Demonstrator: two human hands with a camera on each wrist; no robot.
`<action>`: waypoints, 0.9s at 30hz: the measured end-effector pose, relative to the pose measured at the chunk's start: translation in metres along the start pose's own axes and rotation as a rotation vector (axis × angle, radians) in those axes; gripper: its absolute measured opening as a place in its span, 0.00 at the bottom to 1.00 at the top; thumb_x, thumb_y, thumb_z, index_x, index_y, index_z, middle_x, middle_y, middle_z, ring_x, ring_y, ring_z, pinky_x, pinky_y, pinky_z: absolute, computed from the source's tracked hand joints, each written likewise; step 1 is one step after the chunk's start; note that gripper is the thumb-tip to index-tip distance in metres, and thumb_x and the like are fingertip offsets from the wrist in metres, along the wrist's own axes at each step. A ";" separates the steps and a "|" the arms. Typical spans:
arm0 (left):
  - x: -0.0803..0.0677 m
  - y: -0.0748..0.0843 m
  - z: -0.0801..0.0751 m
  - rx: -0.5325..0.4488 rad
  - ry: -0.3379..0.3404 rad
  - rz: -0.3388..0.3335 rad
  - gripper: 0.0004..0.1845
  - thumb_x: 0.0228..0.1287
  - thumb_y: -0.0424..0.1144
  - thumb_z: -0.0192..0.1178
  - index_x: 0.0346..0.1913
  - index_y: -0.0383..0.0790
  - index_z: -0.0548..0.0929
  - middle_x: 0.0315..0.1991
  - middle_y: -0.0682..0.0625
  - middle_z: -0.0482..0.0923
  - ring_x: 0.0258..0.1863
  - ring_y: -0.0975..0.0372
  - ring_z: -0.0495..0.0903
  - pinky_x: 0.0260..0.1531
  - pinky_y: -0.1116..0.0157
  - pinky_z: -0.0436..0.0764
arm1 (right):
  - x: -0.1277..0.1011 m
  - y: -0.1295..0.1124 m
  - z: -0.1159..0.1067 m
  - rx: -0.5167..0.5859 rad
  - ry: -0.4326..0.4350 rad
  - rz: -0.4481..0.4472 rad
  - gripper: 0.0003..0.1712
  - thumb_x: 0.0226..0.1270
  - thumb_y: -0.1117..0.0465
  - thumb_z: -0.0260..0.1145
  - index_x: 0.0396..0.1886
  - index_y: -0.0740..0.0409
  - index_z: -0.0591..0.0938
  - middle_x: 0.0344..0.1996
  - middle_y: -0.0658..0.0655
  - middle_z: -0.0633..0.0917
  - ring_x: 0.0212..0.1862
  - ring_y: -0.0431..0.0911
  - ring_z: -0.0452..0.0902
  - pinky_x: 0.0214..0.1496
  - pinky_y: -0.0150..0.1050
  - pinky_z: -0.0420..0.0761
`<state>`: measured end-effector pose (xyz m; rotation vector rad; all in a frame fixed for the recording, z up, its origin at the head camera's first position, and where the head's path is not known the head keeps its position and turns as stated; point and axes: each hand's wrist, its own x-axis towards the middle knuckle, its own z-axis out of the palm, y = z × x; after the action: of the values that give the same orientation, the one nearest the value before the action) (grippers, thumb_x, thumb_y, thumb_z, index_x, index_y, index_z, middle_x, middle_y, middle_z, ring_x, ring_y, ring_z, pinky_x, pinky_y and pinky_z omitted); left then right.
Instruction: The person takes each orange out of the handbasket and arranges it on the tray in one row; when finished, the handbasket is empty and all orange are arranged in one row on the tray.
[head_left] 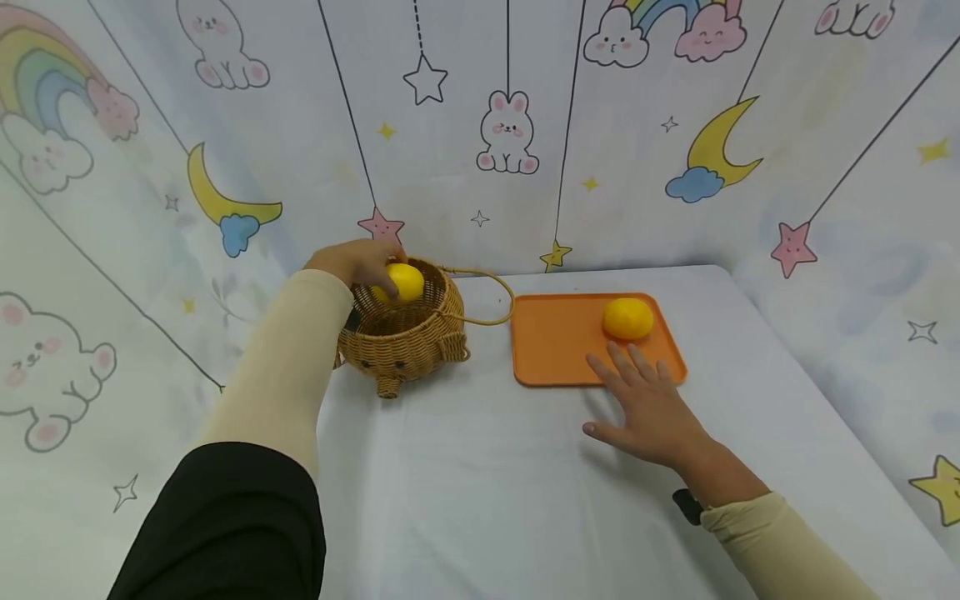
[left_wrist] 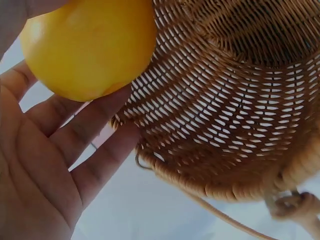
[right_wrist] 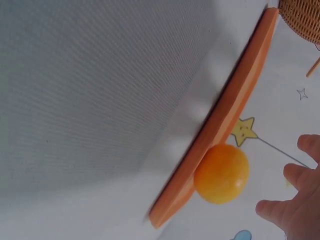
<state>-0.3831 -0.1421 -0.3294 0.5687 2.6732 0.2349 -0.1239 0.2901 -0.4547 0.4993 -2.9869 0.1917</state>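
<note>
My left hand (head_left: 366, 260) holds a smooth yellow lemon-like fruit (head_left: 406, 282) between thumb and fingers, over the mouth of a brown wicker basket (head_left: 408, 354). In the left wrist view, the thumb lies on one side of the fruit (left_wrist: 90, 47) and the fingers on the other, beside the woven inner wall. A second yellow fruit (head_left: 628, 319) rests on the right part of an orange tray (head_left: 558, 342). My right hand (head_left: 648, 412) is spread, palm down, just in front of that fruit. In the right wrist view its fingers (right_wrist: 274, 210) stand apart from the fruit.
The basket has a trunk-like knob (head_left: 387, 386) in front and a thin looped handle (head_left: 498, 292) reaching toward the tray. A white cloth (head_left: 480, 483) covers the table. Behind it hangs a patterned backdrop (head_left: 450, 167) with bunnies, stars and moons.
</note>
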 end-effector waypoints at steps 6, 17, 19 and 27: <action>0.012 0.003 0.009 0.039 -0.130 -0.096 0.36 0.45 0.51 0.75 0.59 0.55 0.70 0.54 0.47 0.73 0.51 0.50 0.71 0.48 0.47 0.73 | -0.003 0.001 0.003 0.021 -0.008 0.003 0.57 0.53 0.19 0.51 0.78 0.35 0.47 0.77 0.56 0.46 0.75 0.62 0.39 0.69 0.68 0.40; 0.017 0.014 0.015 0.217 -0.233 -0.188 0.44 0.46 0.54 0.73 0.69 0.52 0.68 0.67 0.41 0.65 0.62 0.44 0.65 0.53 0.43 0.72 | -0.005 -0.005 0.001 0.076 0.018 -0.009 0.56 0.54 0.24 0.61 0.78 0.36 0.50 0.77 0.52 0.45 0.75 0.62 0.40 0.69 0.68 0.41; 0.018 0.016 0.016 0.210 -0.240 -0.186 0.43 0.45 0.54 0.73 0.67 0.53 0.69 0.65 0.41 0.66 0.60 0.44 0.66 0.51 0.44 0.74 | -0.006 -0.006 0.001 0.077 0.021 -0.010 0.56 0.54 0.24 0.60 0.78 0.36 0.50 0.77 0.53 0.46 0.75 0.62 0.40 0.69 0.68 0.42; 0.028 0.008 0.030 0.169 -0.304 -0.183 0.41 0.47 0.54 0.73 0.66 0.53 0.69 0.62 0.41 0.68 0.61 0.43 0.65 0.50 0.45 0.75 | -0.006 -0.005 -0.001 0.050 0.014 -0.018 0.56 0.55 0.24 0.58 0.78 0.37 0.49 0.77 0.52 0.45 0.75 0.61 0.40 0.69 0.68 0.43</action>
<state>-0.3911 -0.1206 -0.3647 0.3714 2.4402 -0.1215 -0.1163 0.2872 -0.4543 0.5279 -2.9692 0.2679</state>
